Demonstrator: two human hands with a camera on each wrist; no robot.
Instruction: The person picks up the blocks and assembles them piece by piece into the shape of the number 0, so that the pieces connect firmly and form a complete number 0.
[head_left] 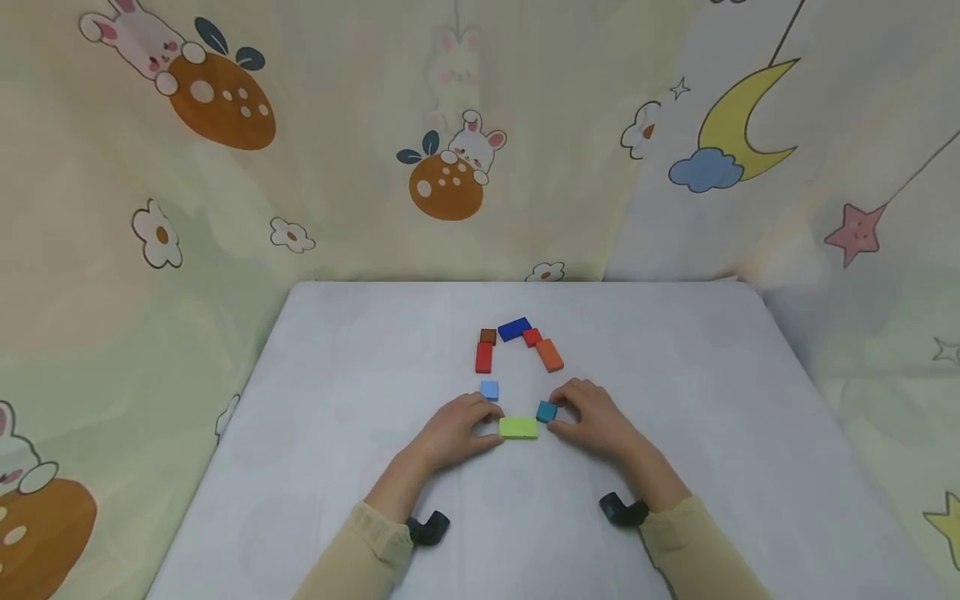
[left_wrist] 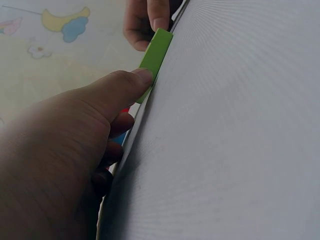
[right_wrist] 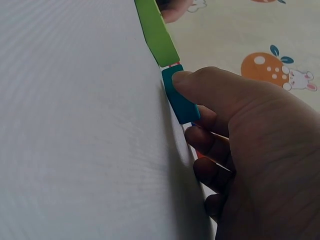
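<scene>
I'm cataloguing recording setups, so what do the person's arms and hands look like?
Pale yellow-beige sleeves, with a small black angular device by each cuff. The left hand and right hand are bare, without gloves.

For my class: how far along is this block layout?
Done, it seems: the brown block, long red block, dark blue block, small red block and orange block lie untouched in an arch. In hand: the left hand holds the lime block, the right hand pinches the teal block. Probably left: if a closed ring is meant, gaps show between orange and teal, and between long red and the light blue block.
</scene>
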